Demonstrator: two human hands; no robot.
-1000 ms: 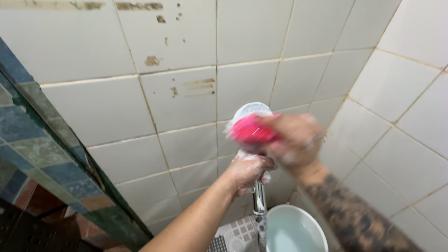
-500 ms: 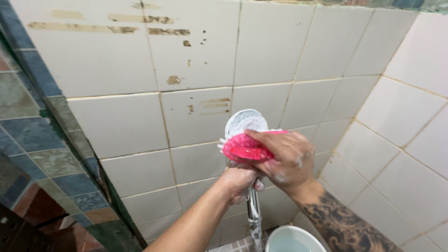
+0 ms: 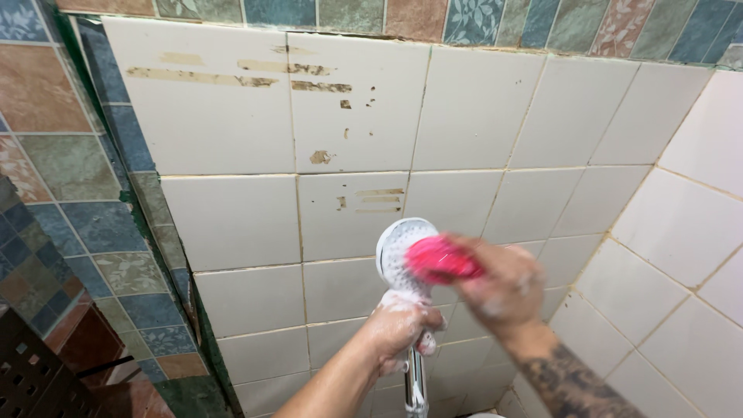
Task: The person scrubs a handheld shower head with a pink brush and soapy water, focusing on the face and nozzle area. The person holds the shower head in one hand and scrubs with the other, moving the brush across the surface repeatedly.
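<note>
The soapy left hand (image 3: 400,325) is gripping the chrome handle of the round white perforated shower head (image 3: 404,249), while the right hand (image 3: 505,288) is pressing a pink plastic scrub brush (image 3: 441,259) against its face.

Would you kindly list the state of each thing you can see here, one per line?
Shower head: held upright, face toward the camera, soapy.
Pink brush: pressed against the shower head's face, blurred.
Left hand: closed round the handle, foam-covered.
Right hand: gripping the pink brush, soapy.
Chrome hose: hanging below the handle.
White wall tiles: stained with brown marks up top.
</note>
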